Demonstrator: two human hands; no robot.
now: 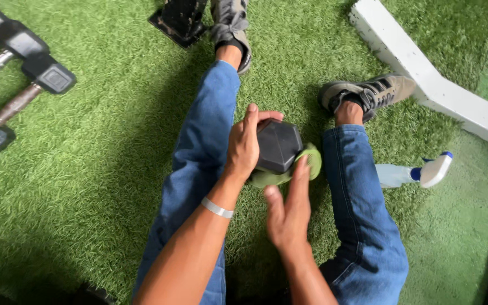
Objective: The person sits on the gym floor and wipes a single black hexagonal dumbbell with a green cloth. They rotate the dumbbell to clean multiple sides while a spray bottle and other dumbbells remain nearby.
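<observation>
Dumbbell (278,146) gripped by left hand (243,144); right hand (287,217), open, presses green cloth (312,161) against it. Steady grip suits even wiping.

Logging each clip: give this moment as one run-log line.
left hand: grips black hexagonal dumbbell head | right hand: presses green cloth against it | white spray bottle: lying on green turf
</observation>
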